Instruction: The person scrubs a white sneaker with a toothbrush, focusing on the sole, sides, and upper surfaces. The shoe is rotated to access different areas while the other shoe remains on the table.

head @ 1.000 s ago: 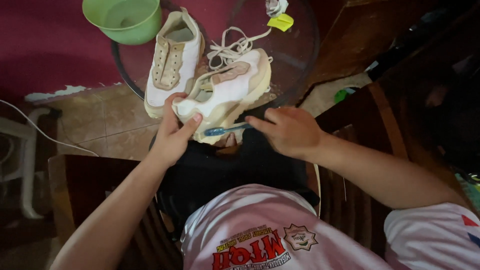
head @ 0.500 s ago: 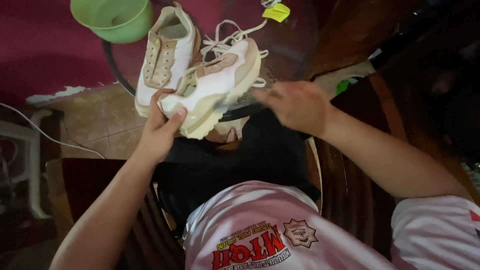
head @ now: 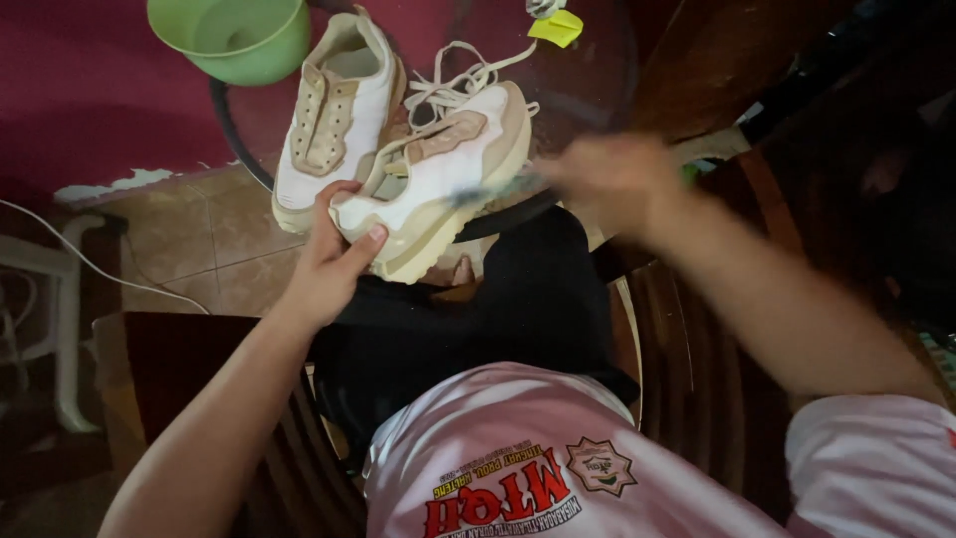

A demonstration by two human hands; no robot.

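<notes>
Left hand (head: 334, 261): gripping the heel of the held sneaker (head: 438, 184), fingers closing around it.
Right hand (head: 612, 174): blurring just beside the sneaker's toe; grip cannot be told.
Held sneaker: tilting over the bench (head: 588, 75) edge, white and beige, laces loose.
Second sneaker (head: 329, 120): lying on the bench, touching the held sneaker.

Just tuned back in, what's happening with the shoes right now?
A seated person holds a white and tan shoe at its heel end with the left hand, tilted over the edge of a round glass table. The right hand, blurred with motion, is at the shoe's side with something small and bluish, too blurred to identify. The second shoe lies on the table beside loose laces, with a green bowl behind it.
</notes>
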